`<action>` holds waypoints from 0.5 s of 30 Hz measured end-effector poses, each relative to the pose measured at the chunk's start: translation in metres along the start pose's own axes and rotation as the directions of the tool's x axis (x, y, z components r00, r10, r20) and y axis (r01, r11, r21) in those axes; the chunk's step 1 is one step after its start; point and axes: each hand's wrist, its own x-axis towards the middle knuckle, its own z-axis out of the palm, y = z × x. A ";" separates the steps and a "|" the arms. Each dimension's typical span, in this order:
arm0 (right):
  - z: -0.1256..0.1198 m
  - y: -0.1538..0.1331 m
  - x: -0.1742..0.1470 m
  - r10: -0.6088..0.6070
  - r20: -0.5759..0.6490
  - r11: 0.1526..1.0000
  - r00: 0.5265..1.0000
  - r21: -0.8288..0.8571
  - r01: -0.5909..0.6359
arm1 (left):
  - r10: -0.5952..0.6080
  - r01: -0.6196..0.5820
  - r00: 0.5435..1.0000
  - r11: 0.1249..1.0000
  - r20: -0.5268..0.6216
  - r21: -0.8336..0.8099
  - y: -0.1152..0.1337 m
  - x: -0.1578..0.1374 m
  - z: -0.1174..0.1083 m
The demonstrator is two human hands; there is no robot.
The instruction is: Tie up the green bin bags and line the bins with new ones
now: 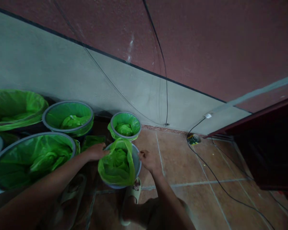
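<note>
A small pale trash bin stands on the floor in front of me, with a thin green trash bag hanging loosely inside it. The bag's mouth stands up unevenly and has come away from the rim on the right. At the left edge, my left hand pinches the bag where it meets the rim. On the opposite side, my right hand has its fingers curled at the bin's bare rim; the exact hold is partly hidden.
Lined bins crowd the left: a large one, a grey-rimmed one, a small one and a wide one. My slippered foot is beside the bin. A black cable crosses the tiles near a small can.
</note>
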 end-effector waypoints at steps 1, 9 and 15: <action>0.006 -0.003 0.003 -0.002 -0.085 0.999 0.996 -0.050 -0.002 | -0.021 0.020 0.999 1.000 -0.043 -0.020 0.004 0.000 0.002; 0.052 -0.030 0.009 -0.103 -0.050 0.871 0.993 -0.487 0.066 | 0.023 -0.009 0.992 0.994 -0.128 0.109 0.016 0.008 0.035; 0.010 -0.030 0.003 -0.112 -0.112 0.864 0.987 -0.501 0.041 | -0.014 0.066 0.966 0.978 -0.257 0.197 0.003 0.005 0.007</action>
